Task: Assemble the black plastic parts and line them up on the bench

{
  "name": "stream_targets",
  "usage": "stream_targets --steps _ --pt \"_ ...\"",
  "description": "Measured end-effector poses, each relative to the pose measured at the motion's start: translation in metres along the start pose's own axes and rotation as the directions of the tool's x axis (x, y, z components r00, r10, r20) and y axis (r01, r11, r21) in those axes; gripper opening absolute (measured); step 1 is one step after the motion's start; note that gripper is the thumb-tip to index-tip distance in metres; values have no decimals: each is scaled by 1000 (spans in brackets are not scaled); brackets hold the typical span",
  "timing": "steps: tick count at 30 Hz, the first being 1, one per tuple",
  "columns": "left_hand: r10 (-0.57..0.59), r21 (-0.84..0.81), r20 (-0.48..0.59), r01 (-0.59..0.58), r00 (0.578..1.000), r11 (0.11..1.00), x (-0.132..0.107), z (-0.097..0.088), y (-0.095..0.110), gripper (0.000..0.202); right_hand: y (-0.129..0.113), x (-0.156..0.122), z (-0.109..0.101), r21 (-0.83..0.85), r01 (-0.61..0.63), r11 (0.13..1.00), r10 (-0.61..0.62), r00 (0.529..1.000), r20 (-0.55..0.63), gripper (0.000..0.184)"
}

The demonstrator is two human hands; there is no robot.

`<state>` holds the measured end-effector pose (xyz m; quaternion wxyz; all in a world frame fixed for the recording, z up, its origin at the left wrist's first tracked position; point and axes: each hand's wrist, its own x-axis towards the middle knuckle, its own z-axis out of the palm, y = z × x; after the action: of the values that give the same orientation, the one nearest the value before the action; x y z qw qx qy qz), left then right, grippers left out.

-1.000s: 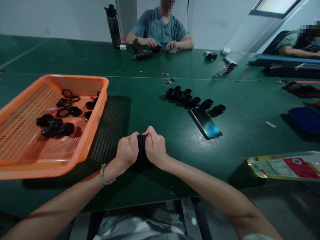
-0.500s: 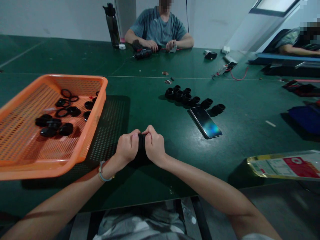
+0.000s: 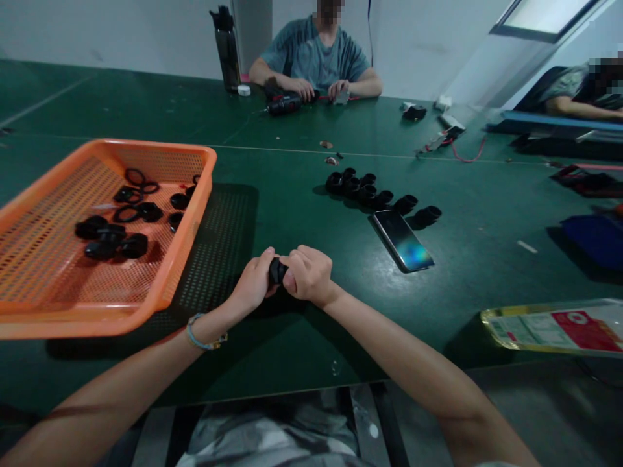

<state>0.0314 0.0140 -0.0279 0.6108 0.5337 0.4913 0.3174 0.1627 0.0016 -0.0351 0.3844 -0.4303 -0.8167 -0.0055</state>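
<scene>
Between my two hands is a black plastic fitting (image 3: 277, 271), partly hidden by the fingers. My left hand (image 3: 254, 280) is closed on its left side, thumb on top. My right hand (image 3: 311, 275) wraps round its right end, with the fingers curled. Both hands are just above the green table (image 3: 292, 350), near its front edge. To the left, an orange basket (image 3: 192, 240) holds several black fittings (image 3: 104, 243) and black rings (image 3: 135, 177). Beyond my hands, several black cylindrical pieces (image 3: 360, 188) form a slanting row.
A phone (image 3: 403, 240) lies right of my hands. A packet with a red label (image 3: 559, 324) is at the right front edge. Across the table a person (image 3: 316, 61) sits near a power drill (image 3: 283, 105) and a dark bottle (image 3: 226, 52). Another person's arm (image 3: 579, 107) shows far right.
My hands have turned the fitting, so more of its dark faceted face shows. The right hand has rolled and shifted slightly right. The whole view has shifted a little.
</scene>
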Motion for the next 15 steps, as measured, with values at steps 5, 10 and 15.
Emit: stream_targets --steps 5,10,15 --pt "194 157 -160 -170 968 973 -7 1 1 48 -9 -2 7 -38 -154 987 153 988 -18 28" --pt "369 339 -151 -303 917 891 -9 -2 1 47 -19 0 9 -2 -296 955 296 954 -51 26" --pt "488 483 -108 -383 866 787 -7 -3 0 47 -27 5 8 114 -439 891 447 893 -56 22"
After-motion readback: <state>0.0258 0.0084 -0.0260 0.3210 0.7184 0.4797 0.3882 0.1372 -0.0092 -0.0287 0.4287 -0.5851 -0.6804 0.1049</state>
